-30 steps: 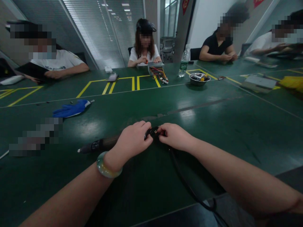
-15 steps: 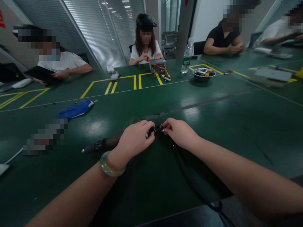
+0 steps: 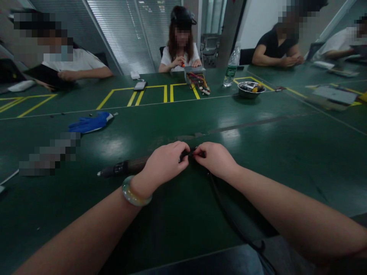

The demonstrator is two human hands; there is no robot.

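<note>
A dark electric screwdriver (image 3: 134,165) lies on the green table with its silver bit pointing left. My left hand (image 3: 166,162) is closed around its rear end, and a bangle (image 3: 134,194) circles that wrist. Close beside it, my right hand (image 3: 217,158) pinches a small dark part at the tool's tail, between thumb and fingers. The fingertips of both hands almost meet there, so I cannot tell whether this part is joined to the screwdriver. From under my right hand a black cable (image 3: 226,212) runs down over the table's near edge.
Left of the tool lie a blue glove (image 3: 90,123) and a blurred-out object (image 3: 51,154). Across the table are a phone (image 3: 140,86), a metal box with coloured wires (image 3: 195,72), a water bottle (image 3: 231,67) and a metal bowl (image 3: 250,91). Several people sit around.
My hands have drawn slightly closer together at the screwdriver's tail, and the small part between them is more covered. The head view has shifted slightly.
</note>
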